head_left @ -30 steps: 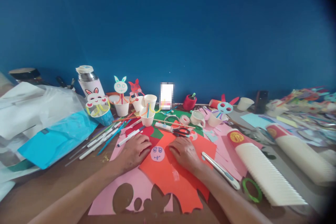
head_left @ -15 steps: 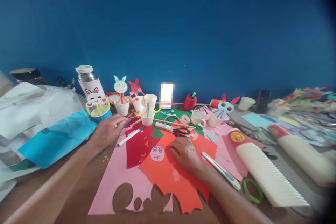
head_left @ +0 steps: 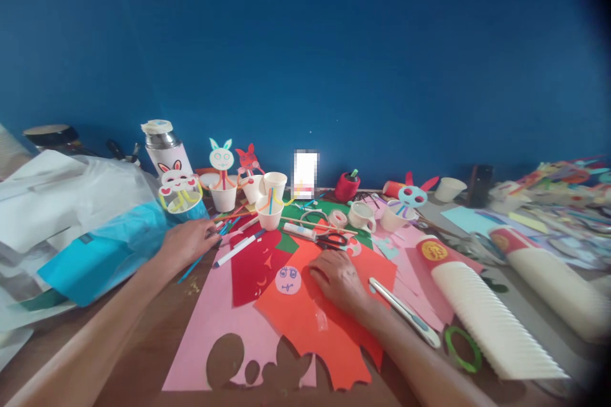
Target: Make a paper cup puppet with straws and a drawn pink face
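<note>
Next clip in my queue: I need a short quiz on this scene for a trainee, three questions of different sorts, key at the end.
1. True or false: the utility knife lies to the right of the round cut-out with a drawn face.

2. The sheet under the right hand is: A) green; B) orange; C) white.

3. Fill the gap: the cup just beyond the left hand is ____ outside.

Key: 1. True. 2. B. 3. Blue.

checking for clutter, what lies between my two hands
In the head view, from the left hand to the right hand: pink paper, a white marker, red paper, then a round drawn face on orange paper.
</note>
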Demonstrator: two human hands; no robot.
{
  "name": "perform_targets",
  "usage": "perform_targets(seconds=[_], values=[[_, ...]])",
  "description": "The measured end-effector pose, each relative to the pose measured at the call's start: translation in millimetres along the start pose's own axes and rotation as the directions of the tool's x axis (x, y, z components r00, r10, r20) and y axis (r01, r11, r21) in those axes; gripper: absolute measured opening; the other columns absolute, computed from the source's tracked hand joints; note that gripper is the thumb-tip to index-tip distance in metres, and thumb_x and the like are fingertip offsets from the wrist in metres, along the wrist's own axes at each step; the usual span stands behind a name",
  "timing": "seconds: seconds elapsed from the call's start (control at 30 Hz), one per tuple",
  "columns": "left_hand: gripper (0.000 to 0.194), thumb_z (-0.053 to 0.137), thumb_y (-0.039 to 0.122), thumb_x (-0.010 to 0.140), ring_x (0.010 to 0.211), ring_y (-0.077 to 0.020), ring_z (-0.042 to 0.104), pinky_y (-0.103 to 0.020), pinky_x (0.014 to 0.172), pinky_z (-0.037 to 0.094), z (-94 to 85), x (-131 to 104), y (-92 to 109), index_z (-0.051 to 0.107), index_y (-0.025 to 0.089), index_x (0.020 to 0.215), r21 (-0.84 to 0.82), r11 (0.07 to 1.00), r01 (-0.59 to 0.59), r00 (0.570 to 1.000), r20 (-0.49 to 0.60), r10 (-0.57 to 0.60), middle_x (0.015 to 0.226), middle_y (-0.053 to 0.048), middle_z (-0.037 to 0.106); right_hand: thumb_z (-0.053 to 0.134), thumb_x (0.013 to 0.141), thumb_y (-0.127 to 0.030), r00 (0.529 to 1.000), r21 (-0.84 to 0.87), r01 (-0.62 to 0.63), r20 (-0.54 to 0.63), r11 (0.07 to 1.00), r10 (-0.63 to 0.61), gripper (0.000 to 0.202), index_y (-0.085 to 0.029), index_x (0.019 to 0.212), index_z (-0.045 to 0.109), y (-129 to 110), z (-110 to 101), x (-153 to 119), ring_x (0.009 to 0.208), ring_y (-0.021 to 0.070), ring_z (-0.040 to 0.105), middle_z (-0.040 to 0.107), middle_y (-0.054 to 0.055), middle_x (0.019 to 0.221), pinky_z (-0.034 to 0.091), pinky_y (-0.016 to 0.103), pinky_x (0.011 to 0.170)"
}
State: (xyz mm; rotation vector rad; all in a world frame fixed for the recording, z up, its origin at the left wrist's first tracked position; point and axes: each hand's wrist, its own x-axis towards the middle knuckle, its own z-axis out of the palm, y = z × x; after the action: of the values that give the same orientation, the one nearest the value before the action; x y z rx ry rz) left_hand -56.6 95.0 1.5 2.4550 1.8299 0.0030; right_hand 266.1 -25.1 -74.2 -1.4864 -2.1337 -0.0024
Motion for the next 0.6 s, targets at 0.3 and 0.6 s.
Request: perform_targets(seconds=[0.3,0.6], values=[[0.037,0.043,0.040,0.089,0.106,-0.0341,0.058,-0.038,0.078,0.047,18.0,-1,6,0.065,0.017,0.107,0.126,0.992,-0.026,0.998,-0.052,0.033,0.114,-0.016,0.065,0.057,0.086,-0.016,1.000,0.005,0.008,-0.002,1.000,-0.008,0.012,-0.021,0.087,0.068,0,-1,0,0.083,0.0188,0.059,0.066,0.004,0.083,0.038,0.032,0.078],[0.026,0.049,0.025,0.083,0.099,-0.0333,0.063,-0.037,0.072,0.048,5.4,-10,15,0.064,0.018,0.102,0.127,0.992,-0.019,0.999,0.042,0.014,0.106,-0.014,0.068,0.056,0.087,-0.018,1.000,-0.020,0.022,-0.008,1.000,-0.022,0.013,-0.022,0.087,0.068,1,0,-1,0.082,0.0177,0.059,0.065,0.003,0.082,0.038,0.031,0.078]])
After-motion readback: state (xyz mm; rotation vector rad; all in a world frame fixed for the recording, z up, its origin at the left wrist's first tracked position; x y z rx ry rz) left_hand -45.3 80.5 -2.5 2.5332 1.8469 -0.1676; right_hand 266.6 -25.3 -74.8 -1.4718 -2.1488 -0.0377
